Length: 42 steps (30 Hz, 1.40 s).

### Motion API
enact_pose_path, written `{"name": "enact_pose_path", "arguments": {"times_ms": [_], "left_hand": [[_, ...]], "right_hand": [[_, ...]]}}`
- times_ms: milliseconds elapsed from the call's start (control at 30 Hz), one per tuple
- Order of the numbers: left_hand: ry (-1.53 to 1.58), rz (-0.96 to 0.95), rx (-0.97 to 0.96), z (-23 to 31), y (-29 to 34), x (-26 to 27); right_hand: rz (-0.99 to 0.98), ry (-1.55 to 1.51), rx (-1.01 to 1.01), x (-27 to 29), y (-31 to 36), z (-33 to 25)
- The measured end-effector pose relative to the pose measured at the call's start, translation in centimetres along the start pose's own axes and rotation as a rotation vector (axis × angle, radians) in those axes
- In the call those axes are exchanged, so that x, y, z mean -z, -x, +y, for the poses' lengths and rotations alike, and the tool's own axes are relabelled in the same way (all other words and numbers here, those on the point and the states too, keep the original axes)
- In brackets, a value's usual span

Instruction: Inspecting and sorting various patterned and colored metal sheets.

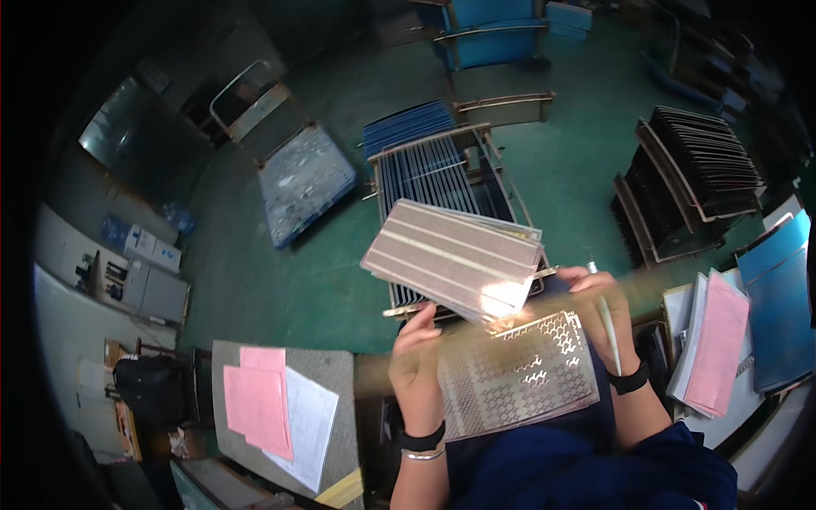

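A: First entry, the sheet?
B: Sheet (pixel 518 387), one, flat, covered in a small repeating pattern, bright shapes toward its far right corner. Location: in front of the dark blue clothing (pixel 544 463), between the forearms.

A: Left hand?
B: Left hand (pixel 415 348), at the sheet's left side. Fingers curled, tips close together; whether they pinch an edge, cannot tell. Black band (pixel 422 439) and silver bracelet (pixel 425 456) at the wrist.

A: Right hand?
B: Right hand (pixel 602 308), near the sheet's far right corner. Fingers bent, mostly closed, carrying a slim white stick (pixel 610 336); any grip on the sheet, cannot tell. Another black band on this wrist.

A: Between the hands?
B: One brownish blur (pixel 650 287) (too smeared to identify), stretching across the sheet's far part and past the right hand.

A: Beyond?
B: Stack of striped panels (pixel 450 255), askew on a slatted rack (pixel 425 174); glare at its near right corner.

A: Sides?
B: Left: grey board (pixel 327 374) bearing pink papers (pixel 259 399) and white paper (pixel 310 425); farther off, flat trolley (pixel 306 183). Right: more pink paper (pixel 716 348); beyond it, dark rack (pixel 688 178).
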State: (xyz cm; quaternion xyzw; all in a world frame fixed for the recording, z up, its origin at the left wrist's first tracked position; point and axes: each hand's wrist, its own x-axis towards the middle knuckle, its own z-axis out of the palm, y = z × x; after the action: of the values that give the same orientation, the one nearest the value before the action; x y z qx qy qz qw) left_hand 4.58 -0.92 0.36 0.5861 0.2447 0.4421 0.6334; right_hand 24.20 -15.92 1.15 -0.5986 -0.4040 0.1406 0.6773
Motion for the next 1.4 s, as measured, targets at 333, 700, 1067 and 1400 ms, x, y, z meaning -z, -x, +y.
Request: {"name": "enact_pose_path", "arguments": {"times_ms": [333, 700, 1067, 1400], "left_hand": [[0.483, -0.061, 0.236, -1.8, 0.4, 0.3], [0.763, -0.098, 0.459, -3.0, 1.9, 0.8], [0.47, 0.059, 0.555, -4.4, 4.9, 6.1], [-0.762, 0.288, 0.374, -8.0, 6.3, 16.3]], "right_hand": [[0.148, -0.739, -0.274, -1.2, 0.7, 0.8], [0.284, -0.889, -0.516, -1.2, 0.9, 2.7], [0.255, -0.683, -0.594, 3.1, 5.9, 3.1], [0.036, 0.483, -0.507, 7.1, 3.9, 7.0]]}}
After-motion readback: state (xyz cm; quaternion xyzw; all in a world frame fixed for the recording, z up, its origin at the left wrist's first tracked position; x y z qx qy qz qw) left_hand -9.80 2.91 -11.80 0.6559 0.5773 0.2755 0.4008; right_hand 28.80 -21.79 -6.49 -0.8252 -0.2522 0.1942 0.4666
